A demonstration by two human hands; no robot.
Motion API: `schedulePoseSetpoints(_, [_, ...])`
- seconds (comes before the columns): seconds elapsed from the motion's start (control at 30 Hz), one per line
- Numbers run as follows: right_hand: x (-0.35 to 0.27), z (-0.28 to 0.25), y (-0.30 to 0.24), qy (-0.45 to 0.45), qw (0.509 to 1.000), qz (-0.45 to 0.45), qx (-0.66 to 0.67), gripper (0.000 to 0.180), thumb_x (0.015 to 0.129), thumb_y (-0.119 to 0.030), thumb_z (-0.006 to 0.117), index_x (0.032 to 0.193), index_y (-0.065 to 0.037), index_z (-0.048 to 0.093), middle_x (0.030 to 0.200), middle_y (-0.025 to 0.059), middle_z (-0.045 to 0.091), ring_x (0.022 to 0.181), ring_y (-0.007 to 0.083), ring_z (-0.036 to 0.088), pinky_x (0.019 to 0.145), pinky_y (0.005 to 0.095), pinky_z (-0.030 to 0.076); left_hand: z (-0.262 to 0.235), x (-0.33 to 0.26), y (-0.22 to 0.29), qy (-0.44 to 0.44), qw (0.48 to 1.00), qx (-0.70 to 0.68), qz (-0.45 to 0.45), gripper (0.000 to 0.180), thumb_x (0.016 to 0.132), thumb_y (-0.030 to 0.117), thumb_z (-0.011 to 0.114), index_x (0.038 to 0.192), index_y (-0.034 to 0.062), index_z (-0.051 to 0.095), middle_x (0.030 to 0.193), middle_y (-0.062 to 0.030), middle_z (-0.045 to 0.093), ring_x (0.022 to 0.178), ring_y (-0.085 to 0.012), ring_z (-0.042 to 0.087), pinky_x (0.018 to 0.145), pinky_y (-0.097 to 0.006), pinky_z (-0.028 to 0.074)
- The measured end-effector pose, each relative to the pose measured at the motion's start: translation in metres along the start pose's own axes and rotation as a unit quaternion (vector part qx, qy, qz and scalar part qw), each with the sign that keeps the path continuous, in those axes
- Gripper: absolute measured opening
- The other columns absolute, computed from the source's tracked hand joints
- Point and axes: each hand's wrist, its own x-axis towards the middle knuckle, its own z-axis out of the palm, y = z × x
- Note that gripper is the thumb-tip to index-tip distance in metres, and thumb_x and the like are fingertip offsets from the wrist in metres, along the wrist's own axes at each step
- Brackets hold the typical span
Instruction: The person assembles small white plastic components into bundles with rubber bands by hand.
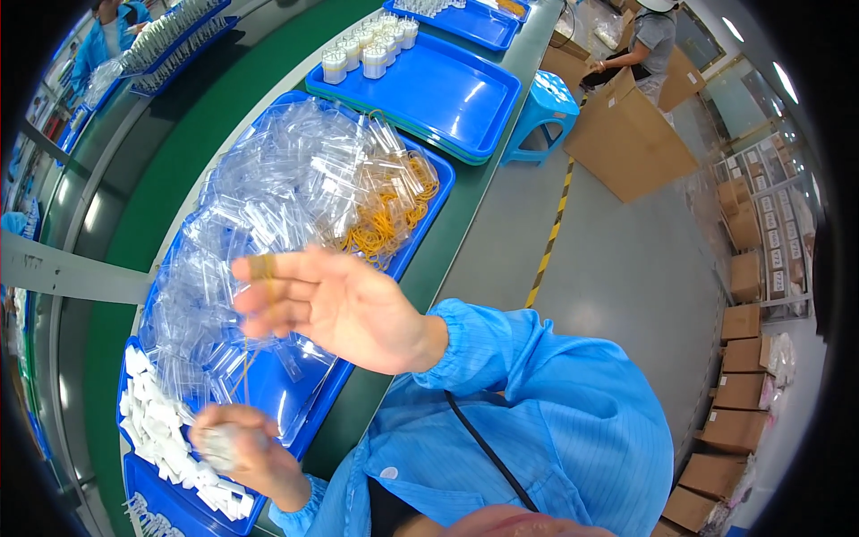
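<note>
My right hand (pixel 340 304) is above the tray, palm showing and fingers stretched out. A yellowish rubber band (pixel 262 267) is looped around its fingers, and thin strands run down toward my left hand (pixel 255 452). My left hand is closed around a blurred, whitish clear bundle (pixel 224 446); its kind cannot be made out. Beyond the hands, a heap of clear plastic tubes (pixel 268 170) fills much of a blue tray (pixel 428 210). A pile of yellow-orange rubber bands (pixel 385 224) lies along its right side. White flat pieces (pixel 161 421) are heaped beside my left hand.
Stacked blue trays (pixel 447 89) hold white-and-clear bundles (pixel 371 49) at the far end. A blue stool (pixel 544 112) and large cardboard box (pixel 631 134) stand to the right, near another person (pixel 649 45). A grey post (pixel 72 268) reaches the table from the left.
</note>
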Motion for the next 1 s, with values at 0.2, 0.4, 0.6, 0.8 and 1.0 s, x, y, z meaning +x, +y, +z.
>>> schedulePoseSetpoints(0.2, [0.012,-0.028,0.016,-0.07,0.886,-0.108,-0.446,0.065,0.092,-0.005,0.067,0.149,-0.002,0.037,0.141,0.0171,0.054,0.117,0.0202,0.06,0.095,0.0359,0.05,0.004,-0.023,-0.002,-0.334,0.942,0.005,0.043,0.048,0.076,0.01,0.083,0.11,0.0048,0.049,0.081,-0.0102,0.063,0.065,-0.0149,0.057,0.062,-0.027,0.048])
schedulePoseSetpoints(0.4, [-0.007,-0.028,0.021,-0.288,0.782,-0.163,-0.529,0.094,0.074,-0.047,0.083,0.142,0.002,0.042,0.141,0.0166,0.049,0.126,0.0287,0.052,0.104,0.0438,0.04,0.004,-0.014,0.018,-0.112,0.981,0.129,-0.096,0.085,0.071,-0.001,0.076,0.145,-0.0025,0.033,0.095,-0.0075,0.057,0.075,-0.016,0.057,0.079,-0.027,0.049])
schedulePoseSetpoints(0.6, [-0.019,-0.021,0.043,-0.3,0.703,-0.215,-0.608,0.054,0.073,-0.025,0.082,0.115,-0.003,0.057,0.115,0.0121,0.055,0.099,0.0299,0.056,0.082,0.0388,0.045,0.005,-0.013,0.004,-0.169,0.954,0.242,-0.055,0.101,0.069,0.013,0.087,0.152,0.0022,0.029,0.163,-0.0238,0.011,0.119,-0.024,0.059,0.098,-0.033,0.047])
schedulePoseSetpoints(0.8, [-0.024,-0.012,0.05,-0.246,0.752,-0.105,-0.603,0.031,0.07,-0.004,0.071,0.096,-0.005,0.055,0.107,0.0125,0.055,0.094,0.0304,0.053,0.081,0.039,0.045,0.009,-0.017,0.005,-0.17,0.943,0.27,-0.093,0.094,0.083,0.006,0.07,0.159,0.0079,0.015,0.093,-0.0068,0.066,0.088,-0.0162,0.065,0.075,-0.029,0.051])
schedulePoseSetpoints(1.0, [-0.018,-0.016,0.044,-0.212,0.765,-0.183,-0.58,0.043,0.074,-0.018,0.08,0.108,-0.003,0.058,0.112,0.0144,0.057,0.105,0.0328,0.051,0.089,0.0415,0.043,0.007,-0.016,0.0,-0.138,0.973,0.179,-0.049,0.102,0.073,-0.008,0.076,0.157,0.0042,0.019,0.111,-0.0094,0.063,0.099,-0.0181,0.062,0.084,-0.029,0.051])
